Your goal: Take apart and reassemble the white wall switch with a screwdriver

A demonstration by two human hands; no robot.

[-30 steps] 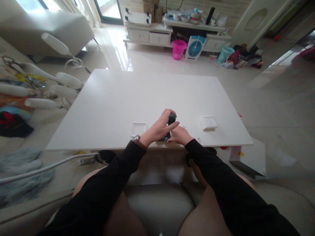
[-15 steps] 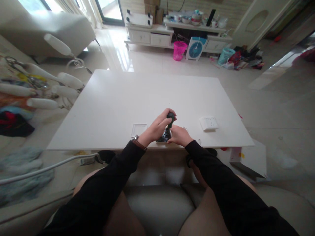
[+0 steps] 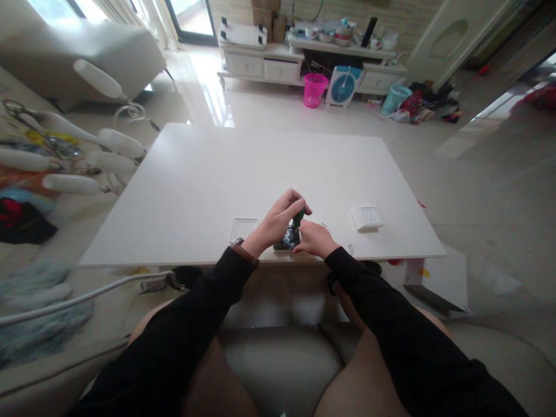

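Observation:
My left hand (image 3: 278,219) is closed around the green handle of a screwdriver (image 3: 297,218), held upright over a small dark socket module (image 3: 285,240) near the front edge of the white table (image 3: 243,168). My right hand (image 3: 313,238) rests on the table just right of the module, its fingers pressed against its side. A white frame plate (image 3: 244,228) lies to the left of my hands. A white wall socket (image 3: 367,217) lies to the right.
A drying rack with white handles (image 3: 87,156) stands left of the table. A cabinet (image 3: 278,63), a pink basket (image 3: 315,88), a blue fan (image 3: 343,86) and floor clutter are beyond the table. A white cable (image 3: 78,298) runs at lower left.
My left hand has closed lower over the screwdriver handle, so less of the green top shows. Both hands have stayed at the module.

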